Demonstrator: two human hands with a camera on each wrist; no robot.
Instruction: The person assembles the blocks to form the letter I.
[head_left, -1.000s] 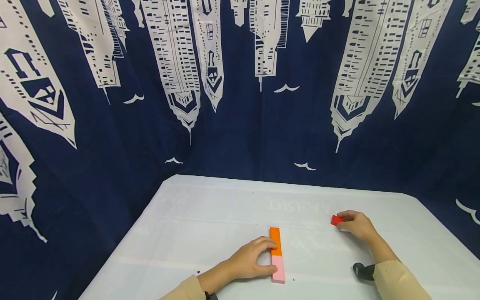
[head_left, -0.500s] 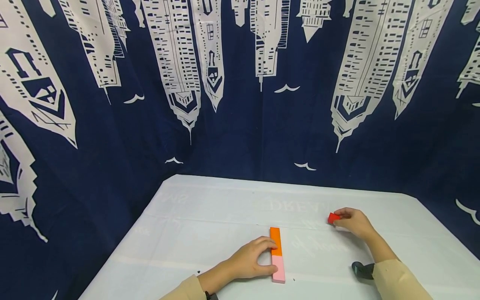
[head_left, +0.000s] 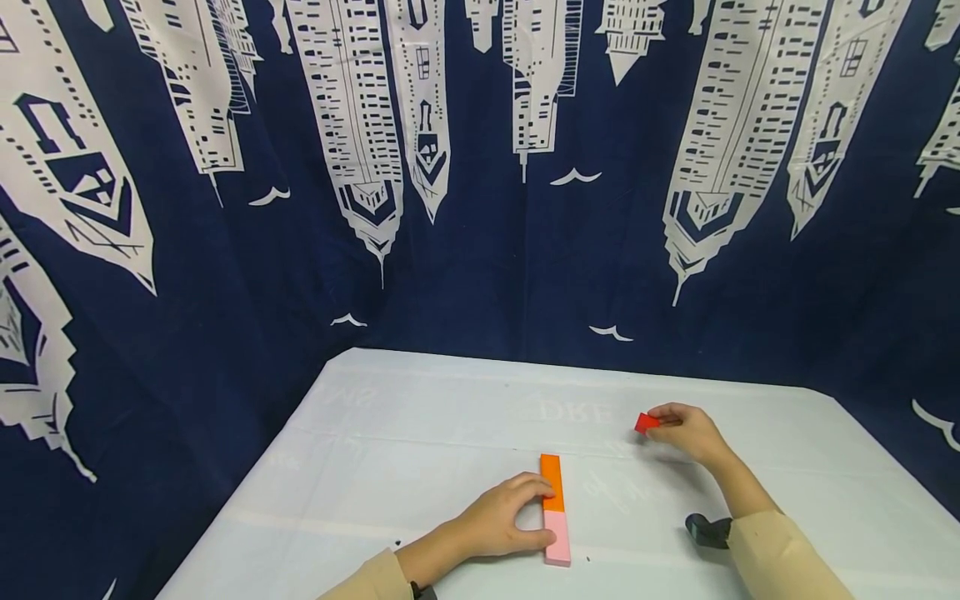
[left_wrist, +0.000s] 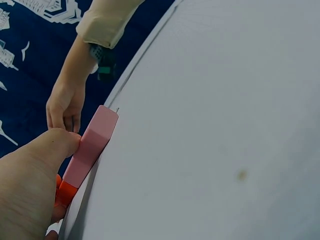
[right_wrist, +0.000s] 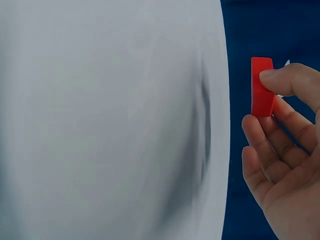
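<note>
Two flat blocks, one orange and one pink, lie end to end in a straight strip on the white table. My left hand holds this strip from its left side, fingers curved onto the orange block and thumb on the pink one. In the left wrist view the thumb presses on the pink block. Farther back and to the right, my right hand pinches a small red block over the table. The right wrist view shows the red block between thumb and fingers.
The white tabletop carries faint pale lettering. Behind it hangs a dark blue cloth printed with white buildings and birds. A dark wrist camera sticks out beside the right sleeve.
My right hand has carried the red block to the left and slightly away from me. My left hand and the orange and pink blocks have stayed in place.
</note>
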